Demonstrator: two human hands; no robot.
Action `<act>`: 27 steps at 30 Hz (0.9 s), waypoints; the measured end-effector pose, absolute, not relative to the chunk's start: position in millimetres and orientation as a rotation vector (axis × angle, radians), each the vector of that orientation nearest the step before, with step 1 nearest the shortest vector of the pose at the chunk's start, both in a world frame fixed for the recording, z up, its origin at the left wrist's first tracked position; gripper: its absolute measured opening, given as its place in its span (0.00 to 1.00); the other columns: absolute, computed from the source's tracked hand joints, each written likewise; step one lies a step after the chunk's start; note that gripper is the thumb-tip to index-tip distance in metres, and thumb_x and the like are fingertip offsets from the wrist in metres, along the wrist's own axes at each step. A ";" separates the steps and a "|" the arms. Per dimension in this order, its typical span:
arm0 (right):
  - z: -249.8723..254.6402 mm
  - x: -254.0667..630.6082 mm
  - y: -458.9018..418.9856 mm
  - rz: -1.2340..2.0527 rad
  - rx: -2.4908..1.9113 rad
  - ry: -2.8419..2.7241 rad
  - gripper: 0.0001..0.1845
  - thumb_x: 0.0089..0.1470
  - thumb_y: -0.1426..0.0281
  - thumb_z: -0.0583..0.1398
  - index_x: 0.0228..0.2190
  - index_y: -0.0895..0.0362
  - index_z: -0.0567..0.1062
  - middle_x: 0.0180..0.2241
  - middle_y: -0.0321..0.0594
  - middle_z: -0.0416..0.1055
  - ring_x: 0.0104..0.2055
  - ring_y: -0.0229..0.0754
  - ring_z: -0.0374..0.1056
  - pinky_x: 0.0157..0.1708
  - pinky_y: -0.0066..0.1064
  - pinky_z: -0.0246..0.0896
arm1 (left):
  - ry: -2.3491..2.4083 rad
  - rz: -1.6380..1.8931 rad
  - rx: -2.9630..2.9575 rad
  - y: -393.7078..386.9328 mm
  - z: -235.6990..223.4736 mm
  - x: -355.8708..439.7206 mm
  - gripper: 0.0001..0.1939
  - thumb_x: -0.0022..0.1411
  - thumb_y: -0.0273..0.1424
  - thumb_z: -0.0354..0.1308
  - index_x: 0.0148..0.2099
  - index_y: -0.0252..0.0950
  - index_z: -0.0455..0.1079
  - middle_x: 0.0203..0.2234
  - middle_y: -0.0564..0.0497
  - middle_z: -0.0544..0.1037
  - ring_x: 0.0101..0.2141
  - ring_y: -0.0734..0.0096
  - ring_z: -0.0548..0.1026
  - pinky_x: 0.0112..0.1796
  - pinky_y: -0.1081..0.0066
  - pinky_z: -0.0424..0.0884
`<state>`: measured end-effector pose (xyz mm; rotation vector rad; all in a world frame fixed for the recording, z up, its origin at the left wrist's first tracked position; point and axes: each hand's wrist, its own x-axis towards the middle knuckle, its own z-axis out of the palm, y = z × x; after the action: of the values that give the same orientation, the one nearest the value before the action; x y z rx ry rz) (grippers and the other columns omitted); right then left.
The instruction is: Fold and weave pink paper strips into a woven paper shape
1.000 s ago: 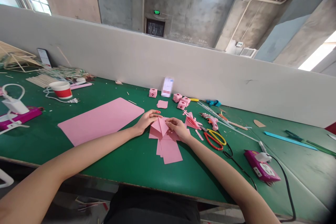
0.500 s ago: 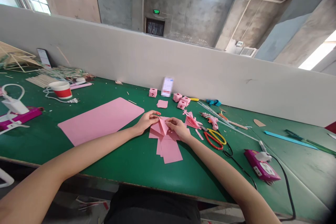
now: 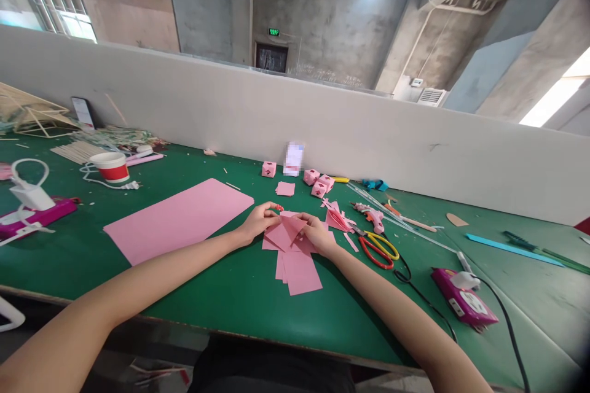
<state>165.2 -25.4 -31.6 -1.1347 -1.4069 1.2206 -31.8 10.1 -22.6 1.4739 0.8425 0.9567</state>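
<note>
Between my two hands is a folded piece of pink paper point(image 3: 286, 232), its creased flaps facing me. My left hand point(image 3: 260, 221) pinches its left edge, and something red shows at the fingertips. On the right edge, my right hand point(image 3: 316, 233) grips the paper with thumb and fingers. Beneath lie loose pink paper pieces point(image 3: 302, 273) on the green table, partly covered by the folded one. A large pink sheet point(image 3: 179, 218) lies to the left of my left hand. Red-and-yellow-handled scissors point(image 3: 378, 250) rest to the right of my right hand.
Small pink paper cubes point(image 3: 269, 169) stand near a propped phone point(image 3: 293, 158) by the partition. A pink glue gun point(image 3: 375, 220) lies behind the scissors. Purple power strips point(image 3: 465, 299) sit at both sides, the right one with a black cord. A paper cup point(image 3: 110, 167) stands left.
The paper flap between my hands has opened out wider and flatter, turning more toward me. Both hands stay on it. The view has tilted slightly upward.
</note>
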 end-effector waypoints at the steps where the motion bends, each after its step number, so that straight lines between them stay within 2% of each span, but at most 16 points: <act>1: -32.6 165.5 -24.9 1.218 -1.138 -1.403 0.09 0.45 0.63 0.63 0.30 0.53 0.74 0.24 0.33 0.69 0.21 0.35 0.61 0.24 0.28 0.55 | 0.847 0.958 1.474 9.4 -21.5 -31.4 0.18 0.51 0.34 0.64 0.44 0.35 0.68 0.26 0.53 0.75 0.24 0.72 0.71 0.25 0.74 0.62; 3: -34.6 165.9 -23.7 1.204 -1.153 -1.404 0.08 0.47 0.62 0.61 0.28 0.53 0.73 0.21 0.33 0.67 0.21 0.36 0.62 0.24 0.29 0.56 | 0.856 0.980 1.477 8.3 -19.4 -30.7 0.16 0.51 0.32 0.62 0.43 0.34 0.69 0.25 0.54 0.73 0.24 0.73 0.71 0.26 0.74 0.63; 6: -35.1 165.5 -23.0 1.213 -1.159 -1.394 0.15 0.51 0.55 0.59 0.26 0.54 0.71 0.20 0.33 0.67 0.21 0.37 0.63 0.24 0.29 0.57 | 0.861 1.015 1.489 7.1 -17.7 -30.3 0.14 0.52 0.32 0.62 0.42 0.34 0.70 0.24 0.55 0.72 0.25 0.72 0.71 0.27 0.74 0.63; 9: -31.6 164.1 -24.6 1.269 -1.156 -1.390 0.21 0.53 0.48 0.57 0.27 0.53 0.71 0.21 0.34 0.66 0.21 0.37 0.64 0.24 0.29 0.58 | 0.834 1.004 1.485 7.4 -18.7 -30.3 0.17 0.52 0.37 0.64 0.43 0.34 0.69 0.27 0.53 0.74 0.27 0.70 0.72 0.30 0.72 0.66; 14: -24.6 162.2 -29.3 1.310 -1.146 -1.429 0.23 0.51 0.46 0.59 0.35 0.53 0.73 0.21 0.33 0.66 0.21 0.39 0.67 0.25 0.31 0.60 | 0.790 0.987 1.490 12.4 -24.9 -32.1 0.26 0.49 0.44 0.68 0.44 0.34 0.68 0.28 0.52 0.75 0.27 0.69 0.73 0.30 0.72 0.66; 17: -20.6 162.4 -32.5 1.331 -1.153 -1.467 0.26 0.52 0.46 0.58 0.41 0.54 0.72 0.25 0.35 0.70 0.21 0.41 0.69 0.25 0.32 0.62 | 0.790 0.979 1.516 14.7 -28.0 -33.5 0.26 0.50 0.45 0.68 0.45 0.34 0.67 0.27 0.53 0.75 0.27 0.71 0.73 0.30 0.73 0.65; 19: -16.8 162.9 -35.2 1.320 -1.169 -1.508 0.26 0.52 0.46 0.58 0.43 0.54 0.72 0.32 0.38 0.73 0.22 0.40 0.70 0.26 0.33 0.63 | 0.792 0.960 1.547 14.9 -29.1 -33.8 0.26 0.50 0.44 0.68 0.46 0.34 0.67 0.26 0.53 0.75 0.27 0.71 0.73 0.30 0.73 0.65; 21: -12.4 163.4 -37.8 1.266 -1.174 -1.580 0.25 0.53 0.47 0.58 0.42 0.53 0.73 0.40 0.41 0.74 0.27 0.41 0.71 0.31 0.34 0.65 | 0.774 0.924 1.592 13.9 -29.5 -33.6 0.26 0.51 0.43 0.68 0.46 0.35 0.66 0.26 0.54 0.74 0.28 0.71 0.73 0.30 0.73 0.65; 23: -9.0 164.1 -39.4 1.170 -1.144 -1.648 0.22 0.54 0.50 0.58 0.41 0.53 0.75 0.45 0.41 0.73 0.39 0.46 0.72 0.41 0.36 0.64 | 0.739 0.879 1.642 12.4 -29.2 -33.0 0.25 0.52 0.42 0.68 0.47 0.35 0.66 0.26 0.54 0.74 0.29 0.71 0.73 0.31 0.73 0.65; 25: -7.5 164.6 -39.6 1.118 -1.110 -1.686 0.19 0.54 0.53 0.60 0.39 0.54 0.76 0.45 0.41 0.73 0.48 0.48 0.69 0.49 0.37 0.60 | 0.718 0.847 1.672 11.2 -28.6 -32.3 0.25 0.52 0.42 0.67 0.48 0.36 0.66 0.27 0.54 0.75 0.30 0.70 0.74 0.33 0.72 0.66; 27: -7.6 165.1 -38.8 1.150 -1.099 -1.692 0.17 0.52 0.55 0.62 0.39 0.53 0.75 0.43 0.40 0.73 0.48 0.48 0.68 0.50 0.37 0.59 | 0.724 0.834 1.670 10.9 -27.9 -32.0 0.26 0.52 0.42 0.68 0.48 0.35 0.67 0.28 0.52 0.76 0.31 0.69 0.75 0.34 0.71 0.67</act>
<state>165.1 -38.8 -7.6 -1.0993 -1.6921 1.1502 -32.0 10.9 -27.9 1.6697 0.7240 0.8337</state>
